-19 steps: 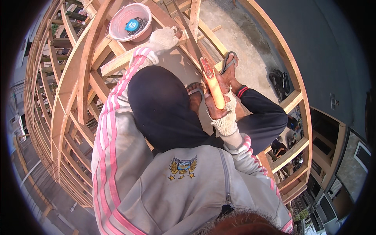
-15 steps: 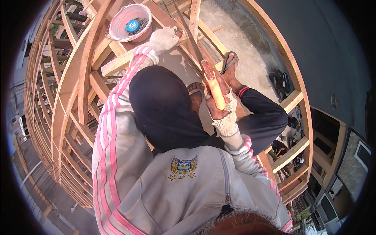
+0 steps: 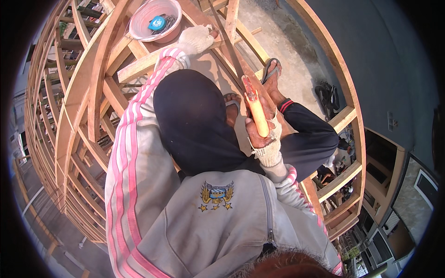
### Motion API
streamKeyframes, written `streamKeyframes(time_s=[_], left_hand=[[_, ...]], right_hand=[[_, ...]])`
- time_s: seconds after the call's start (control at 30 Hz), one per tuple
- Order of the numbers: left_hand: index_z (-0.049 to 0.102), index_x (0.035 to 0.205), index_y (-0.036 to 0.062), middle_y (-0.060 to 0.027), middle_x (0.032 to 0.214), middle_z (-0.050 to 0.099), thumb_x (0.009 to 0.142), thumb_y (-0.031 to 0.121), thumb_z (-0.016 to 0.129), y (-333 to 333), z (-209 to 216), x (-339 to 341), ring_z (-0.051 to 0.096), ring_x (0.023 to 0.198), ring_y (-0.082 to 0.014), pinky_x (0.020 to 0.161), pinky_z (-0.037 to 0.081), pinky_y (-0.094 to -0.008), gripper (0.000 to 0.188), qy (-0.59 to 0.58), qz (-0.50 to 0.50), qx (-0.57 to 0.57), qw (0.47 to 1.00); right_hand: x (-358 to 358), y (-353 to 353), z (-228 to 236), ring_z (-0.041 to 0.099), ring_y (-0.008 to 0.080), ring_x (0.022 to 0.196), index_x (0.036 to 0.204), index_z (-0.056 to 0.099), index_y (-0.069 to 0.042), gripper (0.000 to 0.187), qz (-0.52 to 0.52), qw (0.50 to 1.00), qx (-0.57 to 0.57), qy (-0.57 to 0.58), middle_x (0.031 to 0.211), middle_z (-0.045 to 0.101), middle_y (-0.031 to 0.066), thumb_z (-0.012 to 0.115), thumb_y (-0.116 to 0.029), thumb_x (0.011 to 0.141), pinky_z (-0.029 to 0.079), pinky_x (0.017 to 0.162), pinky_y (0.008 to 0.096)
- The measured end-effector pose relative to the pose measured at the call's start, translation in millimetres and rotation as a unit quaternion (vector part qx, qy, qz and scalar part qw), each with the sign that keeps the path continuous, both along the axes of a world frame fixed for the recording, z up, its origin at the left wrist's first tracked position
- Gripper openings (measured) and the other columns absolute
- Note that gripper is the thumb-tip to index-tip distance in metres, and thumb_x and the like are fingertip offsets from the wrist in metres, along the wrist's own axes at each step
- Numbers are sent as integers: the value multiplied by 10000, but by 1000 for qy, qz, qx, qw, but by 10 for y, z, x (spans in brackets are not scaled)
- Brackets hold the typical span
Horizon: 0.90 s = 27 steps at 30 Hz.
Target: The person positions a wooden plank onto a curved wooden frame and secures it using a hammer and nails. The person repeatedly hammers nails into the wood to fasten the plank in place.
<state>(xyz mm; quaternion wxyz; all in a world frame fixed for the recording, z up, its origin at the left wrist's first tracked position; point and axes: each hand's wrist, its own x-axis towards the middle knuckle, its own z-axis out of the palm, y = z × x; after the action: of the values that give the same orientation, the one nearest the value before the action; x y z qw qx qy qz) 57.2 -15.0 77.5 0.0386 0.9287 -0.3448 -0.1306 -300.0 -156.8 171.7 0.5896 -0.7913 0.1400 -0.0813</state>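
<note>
My right hand [image 3: 260, 127], in a worn fingerless knit glove, is closed around the yellow-orange handle of a handsaw [image 3: 257, 111]. The saw's long dark blade [image 3: 227, 39] runs away from me, up past the far edge of view, alongside the timber. My left hand [image 3: 197, 39], gloved with bare fingertips, is closed over a wooden beam [image 3: 143, 65] beside a pink bucket [image 3: 162, 39]. In that bucket lie a round blue tape measure [image 3: 156, 23] and a heap of nails [image 3: 170, 22]. The blade's cutting edge against the wood is not clear.
Curved timber framing [image 3: 99, 60] rises on my left, and another curved rail [image 3: 340, 60] bends round on the right. My sandalled feet [image 3: 273, 72] are beyond my knees, near a concrete floor [image 3: 289, 37]. A pair of dark shoes [image 3: 327, 97] lies by the grey wall.
My right hand and the saw have shifted slightly toward me. My left hand stays on the beam, and the whole view has tilted a little.
</note>
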Motion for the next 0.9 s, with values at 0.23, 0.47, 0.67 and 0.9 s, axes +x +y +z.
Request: streamKeyframes(time_s=[0.23, 0.47, 0.67, 0.9], left_hand=[[663, 1196, 49, -189, 1165, 740, 1073, 416, 376, -57, 48, -21, 716, 1062, -394, 916, 558, -520, 482, 16, 29, 6, 999], [690, 1194, 67, -179, 1141, 748, 1080, 458, 373, -21, -22, 17, 723, 1052, -381, 890, 571, -520, 516, -5, 10, 15, 1000], [693, 1191, 71, -171, 1138, 750, 1081, 473, 377, -28, -84, 39, 726, 1051, -375, 886, 569, -522, 523, -18, 22, 21, 999], [678, 1237, 76, -171, 1177, 741, 1089, 480, 358, -47, -99, 7, 716, 1095, -375, 950, 553, -521, 536, -20, 21, 12, 1000]], right_hand=[[-182, 56, -185, 680, 250, 1092, 1496, 507, 25, 610, -73, 966, 242, 48, 1259, 688, 156, 665, -28, 910, 518, 992, 365], [-159, 98, 43, 657, 259, 1137, 1488, 515, 23, 586, -31, 990, 130, 48, 1290, 668, 161, 658, -52, 925, 498, 1019, 374], [-355, 68, -43, 638, 265, 1193, 1498, 518, 27, 587, 1, 996, -83, 16, 1363, 634, 169, 647, -46, 930, 482, 1052, 365], [-140, 75, 172, 653, 249, 1174, 1544, 470, 23, 670, 2, 999, 7, 47, 1347, 640, 158, 670, -48, 909, 494, 1045, 342]])
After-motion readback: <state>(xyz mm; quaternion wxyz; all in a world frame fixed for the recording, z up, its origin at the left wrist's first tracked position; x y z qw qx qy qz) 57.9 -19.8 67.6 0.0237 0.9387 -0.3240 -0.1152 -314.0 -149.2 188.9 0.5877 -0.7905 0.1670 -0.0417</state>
